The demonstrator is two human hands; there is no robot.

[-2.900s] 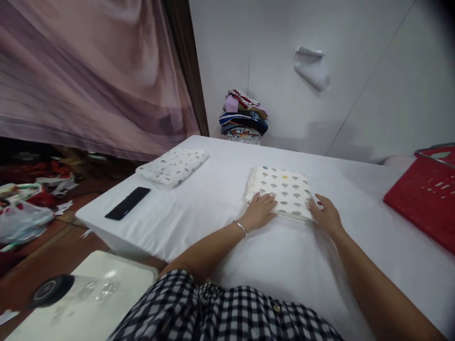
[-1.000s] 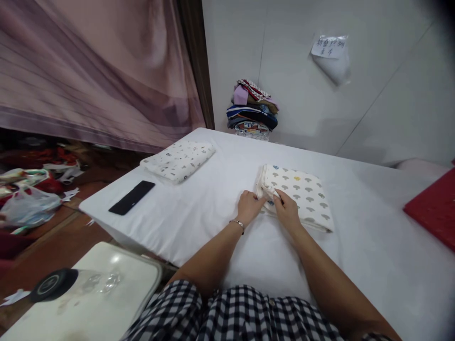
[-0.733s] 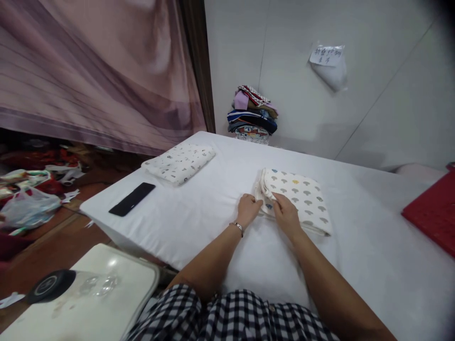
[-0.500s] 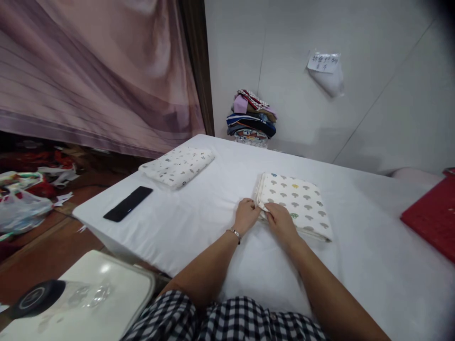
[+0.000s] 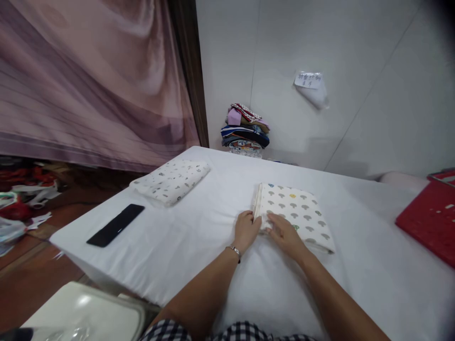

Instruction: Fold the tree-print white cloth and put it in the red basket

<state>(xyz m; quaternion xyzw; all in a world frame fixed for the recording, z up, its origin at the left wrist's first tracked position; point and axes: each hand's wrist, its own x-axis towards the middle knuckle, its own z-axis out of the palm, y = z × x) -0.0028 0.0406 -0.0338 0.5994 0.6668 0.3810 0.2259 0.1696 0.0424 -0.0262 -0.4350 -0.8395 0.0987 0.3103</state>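
Observation:
A folded cream cloth with a mushroom print (image 5: 296, 213) lies on the white table (image 5: 199, 246) in front of me. My left hand (image 5: 246, 230) curls against its near left corner, fingers bent onto the edge. My right hand (image 5: 284, 233) rests on the same corner from the right, fingers pressed together on the fabric layers. A second folded cloth with small prints (image 5: 170, 180) lies at the far left of the table, apart from both hands.
A black phone (image 5: 115, 225) lies near the table's left edge. A red basket (image 5: 426, 222) sits at the right. A stack of folded clothes (image 5: 245, 130) stands by the wall. A pink curtain (image 5: 88, 80) hangs on the left, a white stool (image 5: 85, 315) below.
My right hand came from the cloth's right corner to the left corner beside my left hand. A lifted corner layer has been laid flat. The view tilted down.

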